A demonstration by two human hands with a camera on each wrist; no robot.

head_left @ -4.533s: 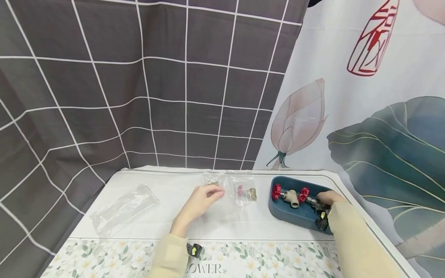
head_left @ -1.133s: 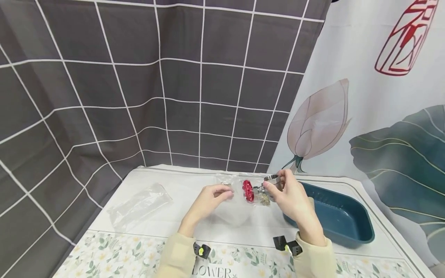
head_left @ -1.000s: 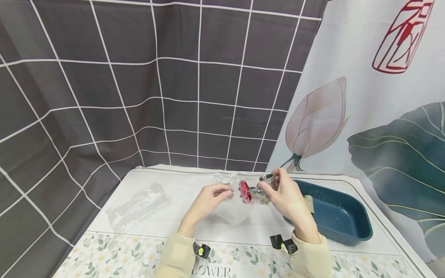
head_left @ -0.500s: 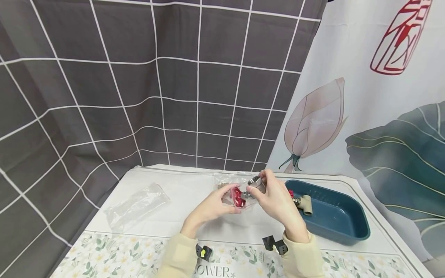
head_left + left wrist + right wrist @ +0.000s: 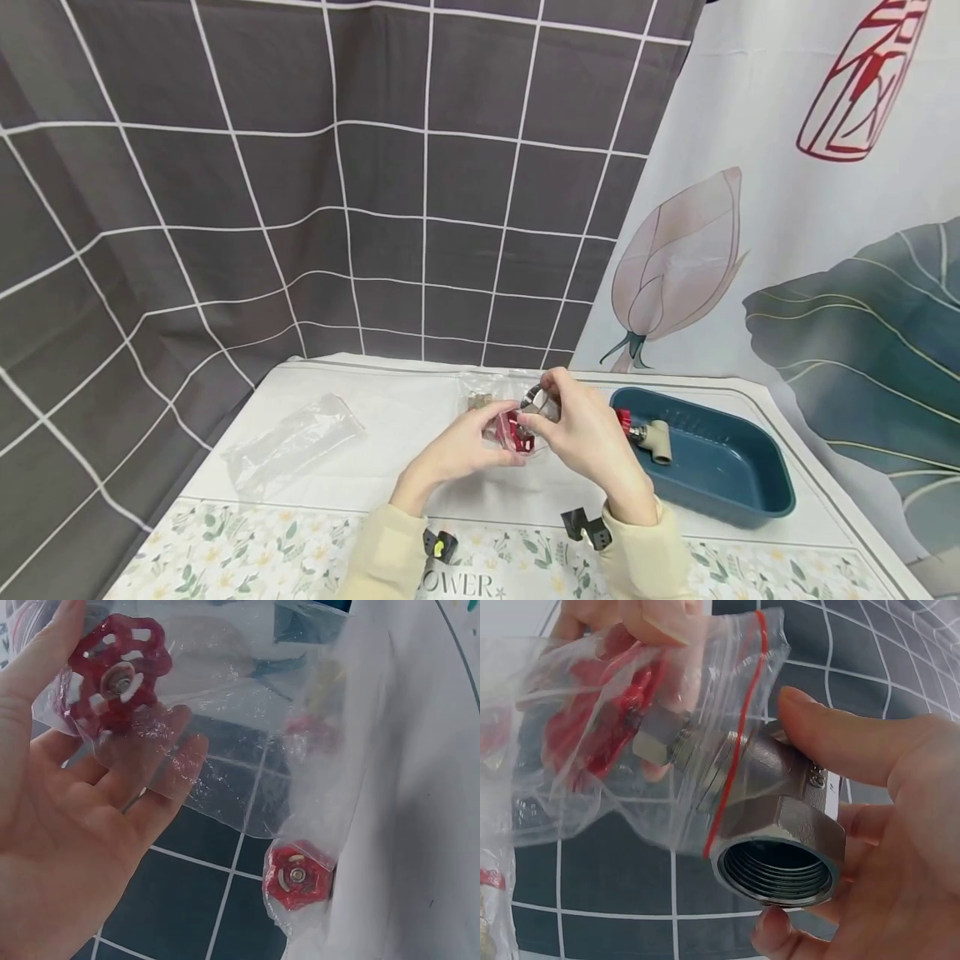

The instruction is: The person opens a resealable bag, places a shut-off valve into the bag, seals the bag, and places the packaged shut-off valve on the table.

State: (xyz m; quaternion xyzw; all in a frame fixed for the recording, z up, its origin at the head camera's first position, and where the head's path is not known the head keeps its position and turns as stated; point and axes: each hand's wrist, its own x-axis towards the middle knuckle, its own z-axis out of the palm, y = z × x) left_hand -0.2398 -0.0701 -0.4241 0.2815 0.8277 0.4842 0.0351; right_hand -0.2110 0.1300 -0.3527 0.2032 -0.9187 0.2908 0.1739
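My right hand (image 5: 588, 433) grips a steel valve (image 5: 787, 814) by its threaded body. The valve's red handwheel (image 5: 120, 675) and stem sit inside a clear zip bag (image 5: 742, 742), while the body sticks out past the red zip line. With thumb and fingers around the handwheel end, my left hand (image 5: 457, 450) holds the bag. In the left wrist view its thumb lies at the bag's edge and its fingers show through the plastic. Near it lies another red handwheel (image 5: 297, 874) in clear plastic.
A blue tray (image 5: 723, 467) stands at the right, holding a beige tee valve (image 5: 658, 442) with a red handwheel. Behind my hands lies a bag with brass-coloured parts (image 5: 480, 400). A flat clear bag (image 5: 292, 446) lies at the left. A dark gridded curtain (image 5: 375, 208) hangs behind.
My right hand has brought the steel valve leftward from the tray, and its handwheel has gone into the bag. My left hand has moved right and now holds the bag around the handwheel.
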